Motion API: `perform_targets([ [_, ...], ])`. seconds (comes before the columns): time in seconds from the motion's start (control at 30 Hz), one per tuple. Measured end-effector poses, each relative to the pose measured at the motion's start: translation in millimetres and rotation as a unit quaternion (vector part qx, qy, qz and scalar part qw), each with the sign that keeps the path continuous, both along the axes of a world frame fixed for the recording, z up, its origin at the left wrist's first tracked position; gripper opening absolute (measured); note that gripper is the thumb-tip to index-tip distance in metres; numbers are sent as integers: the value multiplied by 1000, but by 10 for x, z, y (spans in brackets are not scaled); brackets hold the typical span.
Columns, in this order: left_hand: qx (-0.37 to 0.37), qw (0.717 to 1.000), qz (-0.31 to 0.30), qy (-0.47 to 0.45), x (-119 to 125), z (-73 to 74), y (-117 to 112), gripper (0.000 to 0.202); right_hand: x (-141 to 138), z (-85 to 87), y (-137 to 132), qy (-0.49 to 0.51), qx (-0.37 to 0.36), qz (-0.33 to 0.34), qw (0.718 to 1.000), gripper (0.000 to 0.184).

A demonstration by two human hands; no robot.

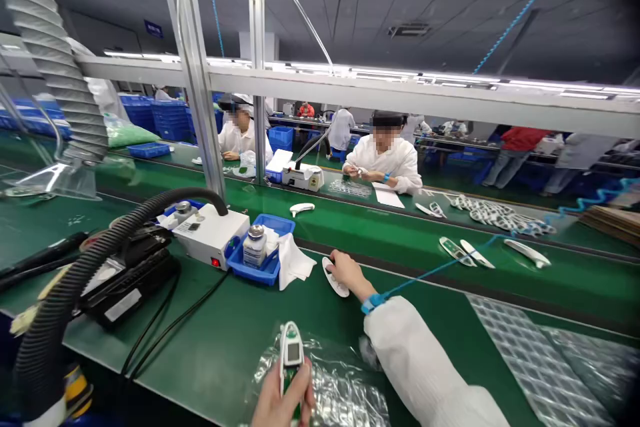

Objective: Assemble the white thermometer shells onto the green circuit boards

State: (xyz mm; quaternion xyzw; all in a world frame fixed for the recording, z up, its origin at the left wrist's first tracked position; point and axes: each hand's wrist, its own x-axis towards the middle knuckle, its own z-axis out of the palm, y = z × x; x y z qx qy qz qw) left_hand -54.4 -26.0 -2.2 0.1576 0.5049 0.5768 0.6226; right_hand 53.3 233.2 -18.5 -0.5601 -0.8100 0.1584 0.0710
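Note:
My left hand [285, 393], low in the middle of the view, is closed around a white handheld device half-shell [291, 350] with a small grey screen and a green circuit board. The shell stands nearly upright in my grip. Farther forward, my right hand [349, 271] has its fingers on a white oval plastic cover [336, 280] at the edge of the conveyor; its fingertips are partly hidden. A blue wrist strap [373, 302] with a coiled cord circles my right wrist. Clear plastic blister trays [345, 387] lie beneath and beside my left hand.
A blue tray [257, 273] holds a metal-capped bottle and wipes, beside a white fume-extractor box [210, 233] with a black hose. White shells [457, 251] lie on the green conveyor [380, 233]. More blister trays [540, 360] lie right. Two co-workers sit across.

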Motion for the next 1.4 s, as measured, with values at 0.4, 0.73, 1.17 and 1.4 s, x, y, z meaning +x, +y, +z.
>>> perform_targets([
  [0.4, 104, 981, -23, 163, -535, 672, 1873, 13, 291, 189, -172, 246, -20, 20, 969, 28],
  [0.73, 63, 976, -93, 186, 117, 13, 431, 28, 394, 294, -1319, 427, -137, 38, 893, 19],
  [1.17, -79, 974, 161, 141, -555, -150, -293, 44, 601, 32, -1726, 307, -54, 80, 947, 16],
  [1.4, -62, 961, 176, 204, -444, -365, -390, 35, -164, -63, -1776, 219, -17, 141, 965, 18],
])
